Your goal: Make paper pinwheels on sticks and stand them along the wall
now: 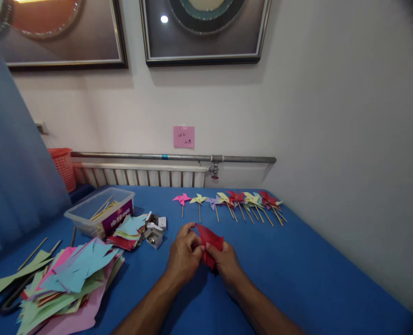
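Note:
A piece of red paper [211,237], partly folded, is held up between my two hands above the blue table. My left hand [185,251] pinches its left edge with thumb and fingers. On the other side my right hand [225,261] grips it, the thumb lying on the front of the paper. Whether a pin is in my fingers is hidden. Close to my left hand stand small open white boxes [153,236] with shiny metal bits inside. Beyond both hands lies a row of finished paper pinwheels on sticks, with a pink pinwheel [182,199] at its left end.
A clear plastic tub [84,209] holds wooden sticks. Nearer are a stack of cut paper [131,228], a large pile of coloured sheets [77,274] and black-handled scissors [12,295]. A red basket [64,167], a blue curtain [14,139] and a radiator [139,177] border the table [297,279].

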The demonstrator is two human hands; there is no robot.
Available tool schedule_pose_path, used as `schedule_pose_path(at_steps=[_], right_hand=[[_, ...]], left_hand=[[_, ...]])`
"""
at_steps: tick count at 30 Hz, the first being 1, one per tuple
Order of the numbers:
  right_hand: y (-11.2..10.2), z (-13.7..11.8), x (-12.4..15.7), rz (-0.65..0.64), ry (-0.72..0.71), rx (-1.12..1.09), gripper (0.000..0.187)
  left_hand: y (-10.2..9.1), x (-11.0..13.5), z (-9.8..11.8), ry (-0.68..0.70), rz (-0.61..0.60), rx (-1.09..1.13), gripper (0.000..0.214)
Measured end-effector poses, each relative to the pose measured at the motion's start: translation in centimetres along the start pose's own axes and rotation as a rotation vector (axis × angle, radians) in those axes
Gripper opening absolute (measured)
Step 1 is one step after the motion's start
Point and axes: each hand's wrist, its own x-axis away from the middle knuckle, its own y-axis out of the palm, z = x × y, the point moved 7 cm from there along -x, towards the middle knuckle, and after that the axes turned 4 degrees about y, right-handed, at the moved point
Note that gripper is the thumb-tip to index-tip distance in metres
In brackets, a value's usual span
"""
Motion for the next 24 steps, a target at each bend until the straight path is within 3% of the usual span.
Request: schedule_pose_path(at_steps=[3,6,10,17,24], right_hand=[[0.2,-0.2,0.1,-0.019,-0.015,-0.036,0.049],[0.6,-0.6,0.4,-0.059,-0.022,-0.044,0.049],[0.9,-1.0,0.7,-0.093,-0.02,-0.059,0.047],[0.6,-0.8,0.5,-0.073,-0.035,-0.013,0.044],[0.8,-0.9,0.8,-0.093,-0.014,0.023,0.042]], left_hand=[[-0.3,0.1,0.1,-0.023,0.05,-0.015,0.009],[-0.5,0.0,-0.3,-0.066,0.093,0.02,0.026],[0.2,-0.1,-2.0,-0.236,0.025,0.093,0.042],[0.9,-0.3,-3.1,-0.255,-0.029,0.249,0.009],[0.8,-0.1,-2.7,-0.292,-0.033,0.222,0.011]])
